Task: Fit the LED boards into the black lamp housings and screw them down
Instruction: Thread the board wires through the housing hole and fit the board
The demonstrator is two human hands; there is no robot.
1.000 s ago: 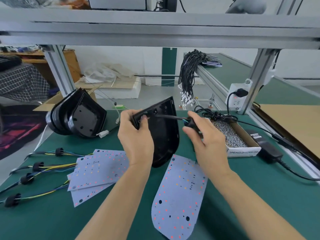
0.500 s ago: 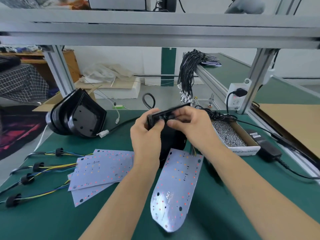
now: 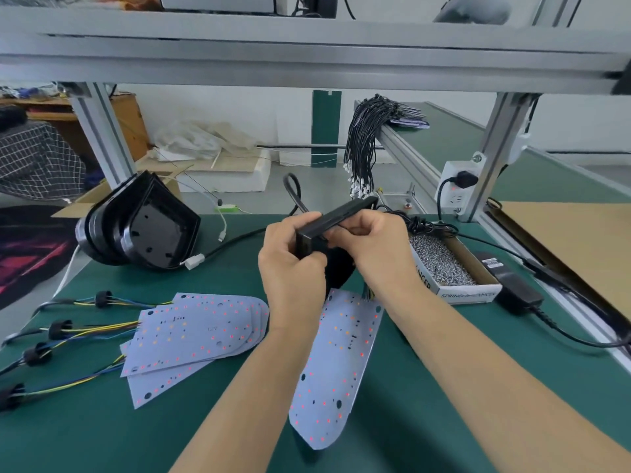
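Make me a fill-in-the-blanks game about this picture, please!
1. Both hands, left and right, hold one black ____.
2. The box right of the hands is full of small metal ____.
3. The mat on the table is ____ in colour.
4. The single board lies ____ the arms.

Missing words: housing; screws; green; between

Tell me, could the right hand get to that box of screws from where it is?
Probably yes: the box of screws sits open just beside the right hand, nothing between, but that hand grips the black housing.
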